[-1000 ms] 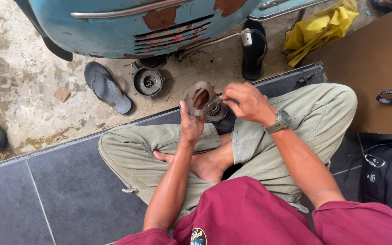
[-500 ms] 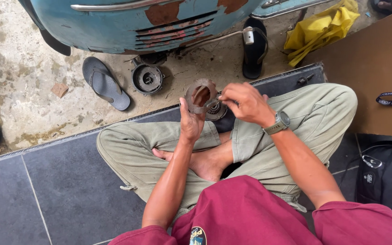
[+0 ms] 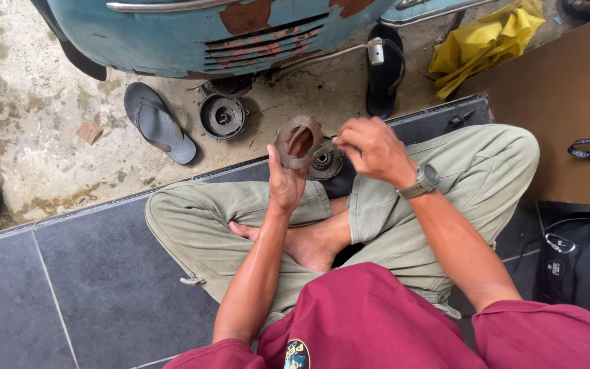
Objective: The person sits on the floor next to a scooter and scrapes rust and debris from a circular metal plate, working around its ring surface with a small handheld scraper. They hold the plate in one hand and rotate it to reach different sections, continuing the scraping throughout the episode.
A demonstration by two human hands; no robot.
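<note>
I sit cross-legged on dark tiles. My left hand [image 3: 287, 179] holds up a rusty brown metal ring plate [image 3: 298, 141] by its lower edge. My right hand [image 3: 371, 149] hovers just right of the ring with its fingers curled near the ring's rim; whether it pinches anything I cannot tell. Below and between the hands, a round toothed metal part [image 3: 324, 162] lies on the tile in front of my knees.
A rusty blue vehicle body [image 3: 227, 31] fills the top. A round metal housing [image 3: 222, 116] lies on the concrete beneath it. Sandals [image 3: 160, 123] [image 3: 385, 75], a yellow cloth [image 3: 486, 44], a brown board [image 3: 568, 102] and a black bag [image 3: 582, 266] surround me.
The ring has been turned so its open face now shows toward the camera. My right hand has shifted slightly away from the ring. The view has drifted a little.
</note>
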